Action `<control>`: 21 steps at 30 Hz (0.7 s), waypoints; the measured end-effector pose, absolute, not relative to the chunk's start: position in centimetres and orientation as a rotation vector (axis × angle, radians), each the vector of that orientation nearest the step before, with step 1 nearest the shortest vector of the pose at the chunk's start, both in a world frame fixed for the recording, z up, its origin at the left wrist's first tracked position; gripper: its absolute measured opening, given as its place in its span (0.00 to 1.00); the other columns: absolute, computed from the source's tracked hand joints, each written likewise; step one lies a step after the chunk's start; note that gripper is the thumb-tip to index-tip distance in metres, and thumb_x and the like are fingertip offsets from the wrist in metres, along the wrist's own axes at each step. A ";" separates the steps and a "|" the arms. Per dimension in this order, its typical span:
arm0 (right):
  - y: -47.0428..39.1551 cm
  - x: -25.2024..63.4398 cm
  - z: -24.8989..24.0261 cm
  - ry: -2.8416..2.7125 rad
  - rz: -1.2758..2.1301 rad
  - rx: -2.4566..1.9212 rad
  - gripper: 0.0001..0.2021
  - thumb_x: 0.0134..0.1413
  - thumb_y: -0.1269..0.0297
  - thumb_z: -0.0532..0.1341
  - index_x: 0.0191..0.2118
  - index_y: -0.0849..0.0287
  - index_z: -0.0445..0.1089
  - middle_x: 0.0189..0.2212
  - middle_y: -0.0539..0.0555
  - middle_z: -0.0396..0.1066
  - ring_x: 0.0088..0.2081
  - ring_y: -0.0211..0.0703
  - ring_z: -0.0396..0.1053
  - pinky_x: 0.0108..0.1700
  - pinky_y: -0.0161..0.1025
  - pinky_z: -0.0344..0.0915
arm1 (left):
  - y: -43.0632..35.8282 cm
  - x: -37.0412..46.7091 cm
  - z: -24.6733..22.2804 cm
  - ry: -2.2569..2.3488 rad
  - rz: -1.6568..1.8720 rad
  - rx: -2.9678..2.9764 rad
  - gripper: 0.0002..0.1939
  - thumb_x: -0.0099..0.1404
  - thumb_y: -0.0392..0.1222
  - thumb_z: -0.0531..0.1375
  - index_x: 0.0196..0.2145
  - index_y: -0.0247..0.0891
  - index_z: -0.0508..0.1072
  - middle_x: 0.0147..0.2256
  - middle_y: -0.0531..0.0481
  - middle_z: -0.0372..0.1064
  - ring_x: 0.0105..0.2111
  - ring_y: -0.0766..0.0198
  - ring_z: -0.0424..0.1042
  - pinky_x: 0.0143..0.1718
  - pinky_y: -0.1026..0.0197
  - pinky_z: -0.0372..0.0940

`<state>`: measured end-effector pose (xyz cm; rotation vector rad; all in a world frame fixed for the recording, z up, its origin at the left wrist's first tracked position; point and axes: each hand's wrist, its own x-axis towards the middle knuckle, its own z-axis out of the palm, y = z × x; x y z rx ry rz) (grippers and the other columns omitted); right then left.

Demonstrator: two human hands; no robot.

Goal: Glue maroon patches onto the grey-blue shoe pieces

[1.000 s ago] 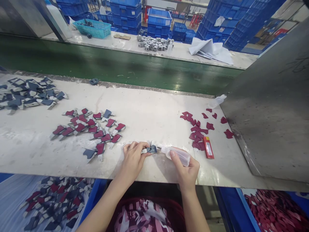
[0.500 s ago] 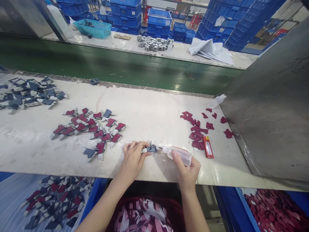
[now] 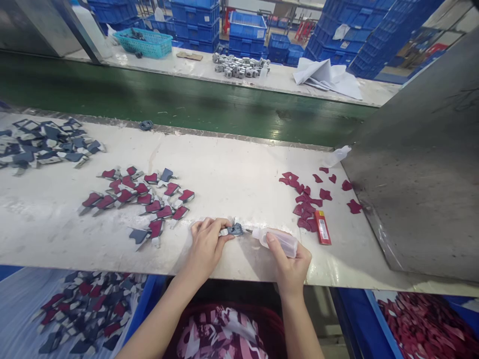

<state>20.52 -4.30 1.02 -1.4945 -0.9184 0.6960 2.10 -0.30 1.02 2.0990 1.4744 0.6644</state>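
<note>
Near the front of the white worktable [image 3: 239, 164], my left hand [image 3: 207, 243] pinches a small grey-and-dark-blue plastic part [image 3: 235, 229] between thumb and fingers. My right hand [image 3: 294, 267] is wrapped round a clear squeeze bottle [image 3: 281, 242], tilted so its thin dark nozzle points left at the part's right end. Whether the tip touches the part I cannot tell. Left of my hands lie several similar parts with dark red faces [image 3: 164, 212]. Loose dark red pieces [image 3: 306, 209] lie to the right, beside a red lighter [image 3: 323, 228].
Grey-blue parts [image 3: 48, 142] are piled at the far left. A metal panel [image 3: 419, 164] rises on the right. Behind a green strip [image 3: 209, 109], a shelf carries a turquoise basket [image 3: 145, 46] and metal pieces [image 3: 241, 67]. Bins below hold mixed parts [image 3: 90, 309] and red pieces [image 3: 430, 324].
</note>
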 end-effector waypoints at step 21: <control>-4.2 18.5 1.3 -0.925 0.762 -1.439 0.10 0.49 0.58 0.69 0.32 0.61 0.79 0.26 0.54 0.78 0.27 0.44 0.74 0.28 0.36 0.70 | -0.2 2.1 0.9 1.458 0.665 2.098 0.07 0.68 0.32 0.55 0.42 0.42 0.65 0.41 0.52 0.75 0.43 0.57 0.70 0.49 0.51 0.49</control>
